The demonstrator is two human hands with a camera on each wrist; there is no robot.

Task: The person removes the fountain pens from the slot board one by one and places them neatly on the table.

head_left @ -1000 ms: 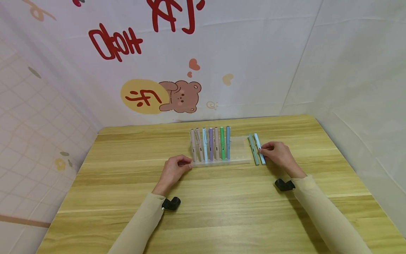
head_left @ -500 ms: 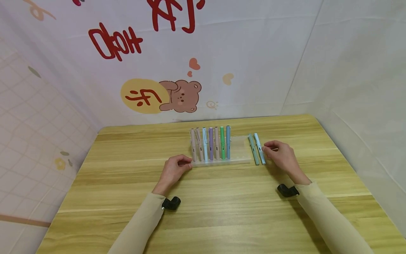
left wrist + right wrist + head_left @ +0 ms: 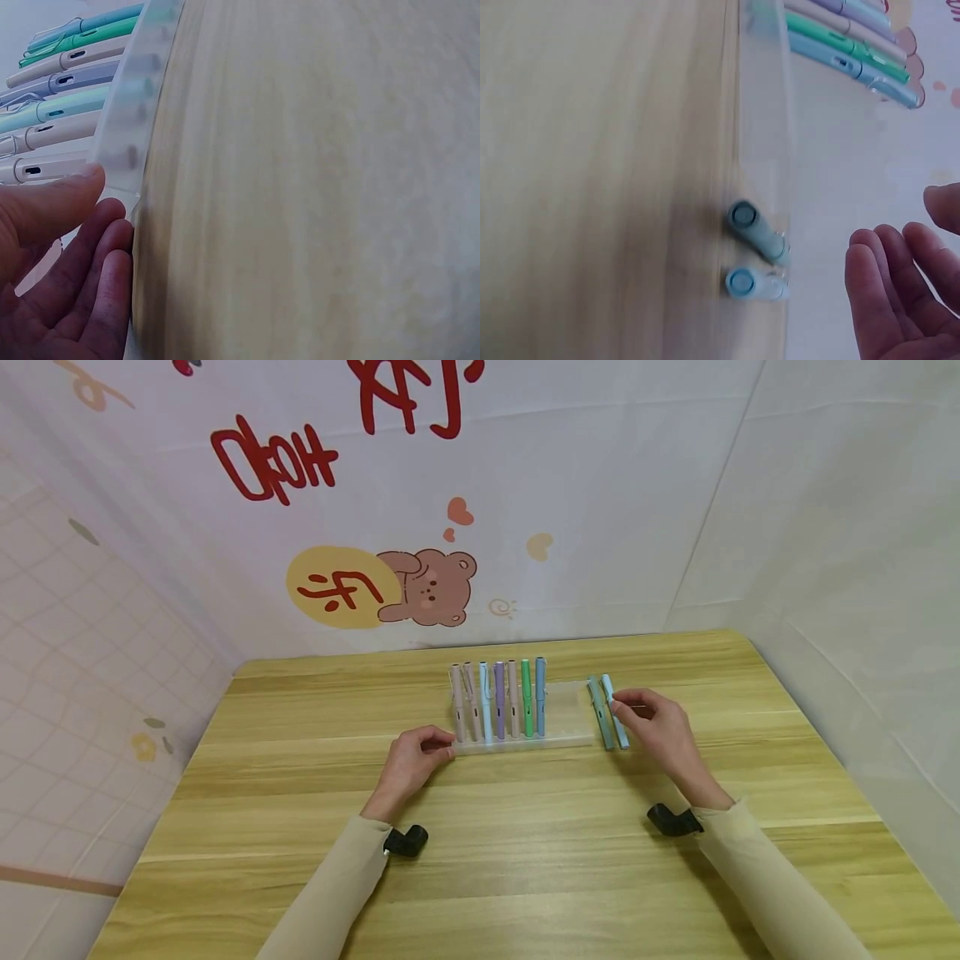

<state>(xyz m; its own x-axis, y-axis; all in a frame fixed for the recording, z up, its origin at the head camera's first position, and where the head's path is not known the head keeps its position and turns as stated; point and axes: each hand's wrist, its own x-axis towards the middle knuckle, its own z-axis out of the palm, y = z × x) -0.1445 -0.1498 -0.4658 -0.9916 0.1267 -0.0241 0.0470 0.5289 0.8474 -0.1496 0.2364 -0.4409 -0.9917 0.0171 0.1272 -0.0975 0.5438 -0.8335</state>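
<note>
My left hand [image 3: 408, 768] grips the left end of a clear plastic pen stand [image 3: 566, 742]; in the left wrist view the thumb lies at the stand's corner, fingers beside it. Several capped pens lean upright in the stand, among them a purple pen [image 3: 499, 702], a green pen [image 3: 527, 697] and a blue pen [image 3: 540, 697]. Right of the stand, a grey-green pen [image 3: 602, 714] and a light blue pen [image 3: 621, 735] lie side by side. Over the light blue pen is my right hand [image 3: 660, 731], thumb and fingers apart in the right wrist view, holding nothing.
The stand is towards the back of a wooden table [image 3: 495, 860]. Behind the table hangs a white printed backdrop [image 3: 600, 485] with a bear, and further white sheeting [image 3: 847, 568] runs along the right side.
My right hand drew back slightly to the right, away from the light blue pen, then came back left over it. The left hand and the stand stay put.
</note>
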